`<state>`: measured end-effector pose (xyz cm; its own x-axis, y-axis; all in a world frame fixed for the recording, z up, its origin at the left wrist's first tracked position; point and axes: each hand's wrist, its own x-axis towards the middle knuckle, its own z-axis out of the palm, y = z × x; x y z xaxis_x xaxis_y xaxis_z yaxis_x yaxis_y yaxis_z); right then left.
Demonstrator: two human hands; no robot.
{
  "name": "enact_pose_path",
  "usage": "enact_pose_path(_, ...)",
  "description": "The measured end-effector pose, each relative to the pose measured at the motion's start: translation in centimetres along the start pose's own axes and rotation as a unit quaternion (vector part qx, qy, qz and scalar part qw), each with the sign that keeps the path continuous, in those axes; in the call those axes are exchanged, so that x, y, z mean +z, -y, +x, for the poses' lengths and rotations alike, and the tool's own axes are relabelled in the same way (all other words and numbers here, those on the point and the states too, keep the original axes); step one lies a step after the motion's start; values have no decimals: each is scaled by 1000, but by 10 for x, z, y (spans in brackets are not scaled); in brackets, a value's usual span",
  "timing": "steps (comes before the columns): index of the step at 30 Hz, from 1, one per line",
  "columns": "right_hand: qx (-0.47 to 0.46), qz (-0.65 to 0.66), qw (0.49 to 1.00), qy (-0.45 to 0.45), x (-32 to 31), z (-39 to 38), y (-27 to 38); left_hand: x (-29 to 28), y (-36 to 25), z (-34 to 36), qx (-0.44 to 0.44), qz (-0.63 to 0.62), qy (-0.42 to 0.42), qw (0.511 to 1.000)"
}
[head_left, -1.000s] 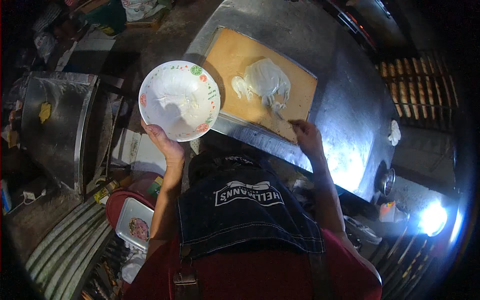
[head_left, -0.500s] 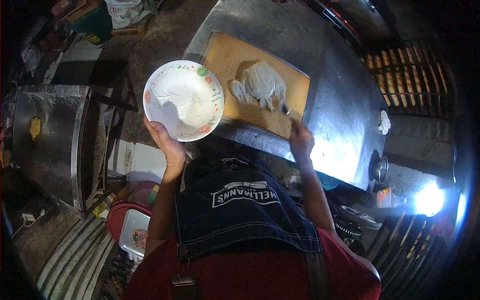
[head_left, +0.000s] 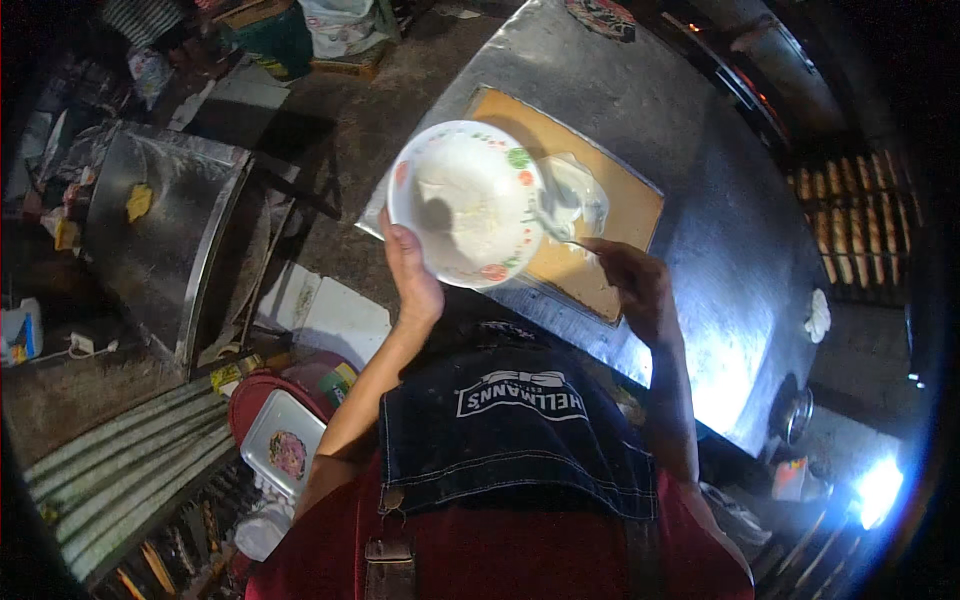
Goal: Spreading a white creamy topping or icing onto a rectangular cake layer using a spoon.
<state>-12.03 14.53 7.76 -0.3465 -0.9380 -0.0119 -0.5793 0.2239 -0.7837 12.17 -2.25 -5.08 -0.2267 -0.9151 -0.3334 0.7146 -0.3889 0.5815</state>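
My left hand [head_left: 410, 270] grips the lower left rim of a white bowl [head_left: 462, 268] with fruit slices printed around its edge. White cream [head_left: 445, 205] coats the inside of the bowl. In my closed right hand [head_left: 638, 290] is a metal spoon [head_left: 562, 233], its head by the bowl's right rim. Behind the bowl, a tan, cake-like sheet [head_left: 622, 215] lies in a shallow metal-edged tray. A glossy heap of white cream [head_left: 578, 190] rests on the sheet, partly hidden by the bowl.
The tray sits on a steel table [head_left: 700, 200]. To the right are a rack of long breads [head_left: 853, 225], a white cloth [head_left: 818, 317] and a round metal bowl [head_left: 797, 415]. A second metal surface [head_left: 150, 240] stands at left, near a pale rectangular tray [head_left: 283, 440].
The spoon has come up from the cream heap to the bowl's right rim. My left hand has brought the bowl over the left part of the sheet. The whole view has also shifted.
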Motion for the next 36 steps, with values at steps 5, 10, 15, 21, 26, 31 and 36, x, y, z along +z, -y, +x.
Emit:
enact_pose_path(5,-124,-210,966,-83,4,37,9,65,22,-42,157,241,91,953)
enact_pose_path(10,-175,-183,965,69,11,8,25,78,29,-48,140,211,106,961)
enact_pose_path(15,-184,-132,969,-102,-13,44,6,88,32,-56,153,240,180,942)
enact_pose_path(21,-214,-138,963,92,-16,36,18,65,22,-31,178,247,209,929)
enact_pose_path(26,-239,-319,917,-27,-46,53,-2,72,0,-27,86,220,172,957)
enact_pose_path(31,-271,-307,910,64,-16,27,31,75,-13,-12,125,238,219,938)
enact_pose_path(36,-149,-322,935,-26,-30,38,34,73,-17,-12,116,203,219,947)
